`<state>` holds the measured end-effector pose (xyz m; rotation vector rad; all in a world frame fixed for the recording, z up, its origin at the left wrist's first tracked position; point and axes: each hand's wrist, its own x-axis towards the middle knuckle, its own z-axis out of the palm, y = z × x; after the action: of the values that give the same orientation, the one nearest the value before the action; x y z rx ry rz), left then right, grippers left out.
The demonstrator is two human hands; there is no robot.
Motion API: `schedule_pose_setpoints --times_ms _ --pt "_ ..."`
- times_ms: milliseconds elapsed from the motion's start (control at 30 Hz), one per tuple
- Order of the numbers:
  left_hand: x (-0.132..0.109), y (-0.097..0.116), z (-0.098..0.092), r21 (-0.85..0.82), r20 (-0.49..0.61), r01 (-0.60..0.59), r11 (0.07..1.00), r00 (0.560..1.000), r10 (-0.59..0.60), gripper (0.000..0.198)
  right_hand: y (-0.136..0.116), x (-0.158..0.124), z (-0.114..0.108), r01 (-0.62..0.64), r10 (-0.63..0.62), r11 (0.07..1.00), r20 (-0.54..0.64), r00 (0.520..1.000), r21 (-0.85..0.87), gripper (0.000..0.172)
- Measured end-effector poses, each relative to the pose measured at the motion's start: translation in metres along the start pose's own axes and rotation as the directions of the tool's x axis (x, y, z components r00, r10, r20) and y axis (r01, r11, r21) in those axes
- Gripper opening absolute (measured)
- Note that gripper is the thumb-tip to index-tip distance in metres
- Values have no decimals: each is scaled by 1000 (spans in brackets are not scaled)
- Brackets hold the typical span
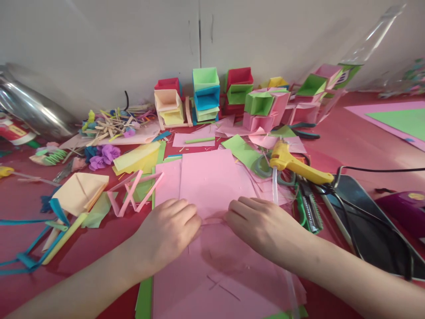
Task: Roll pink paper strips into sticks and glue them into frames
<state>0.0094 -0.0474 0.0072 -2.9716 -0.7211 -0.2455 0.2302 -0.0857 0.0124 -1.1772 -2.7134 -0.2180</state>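
My left hand [174,223] and my right hand [257,226] are both closed, fingers curled down, over a stack of pink paper. Between them runs a narrow pink paper strip [213,220], one end at each hand; my fingertips are hidden under the knuckles. Just beyond the strip lies a smooth pink sheet [207,177]. Larger pink paper [199,283] spreads beneath my wrists, with a few thin dark slivers on it. Left of my left hand stands a zigzag frame of pink paper strips [134,195].
A yellow glue gun [299,166] with a black cable lies at right, above scissors [287,176], a cutter knife [310,208] and a dark tablet-like slab [375,230]. Folded paper boxes [206,95] line the wall. Blue strips [28,259] and a peach paper piece [81,192] lie left.
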Motion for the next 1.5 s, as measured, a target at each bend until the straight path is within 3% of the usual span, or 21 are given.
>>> schedule_pose_setpoints --times_ms 300,400,600,967,1133,1300,1400,1500 --pt "0 6 -7 131 -3 31 991 1000 -31 22 3 0 3 -4 4 999 10 1000 48 20" --pt "-2 7 -7 140 51 65 988 996 -73 21 3 0 1 3 -5 998 34 999 57 21" --pt "-1 -3 -12 -112 179 115 987 979 -93 17 5 0 3 5 -7 997 22 1000 79 19" --pt "6 -4 -3 -228 81 61 972 996 -43 22 3 6 5 -46 47 975 1 999 216 21" --pt "5 -3 -5 -260 125 171 950 982 -142 19 3 9 4 -144 130 947 66 989 287 20" --pt "8 -8 -5 -425 188 293 856 954 -233 7 2 11 1 -336 288 873 182 940 353 13" --pt "9 -12 -6 -460 179 277 844 960 -217 5 1 11 -1 -419 353 811 231 907 409 11" --pt "10 -16 -7 -460 182 222 860 971 -154 13 0 11 -2 -411 345 809 228 911 420 12"
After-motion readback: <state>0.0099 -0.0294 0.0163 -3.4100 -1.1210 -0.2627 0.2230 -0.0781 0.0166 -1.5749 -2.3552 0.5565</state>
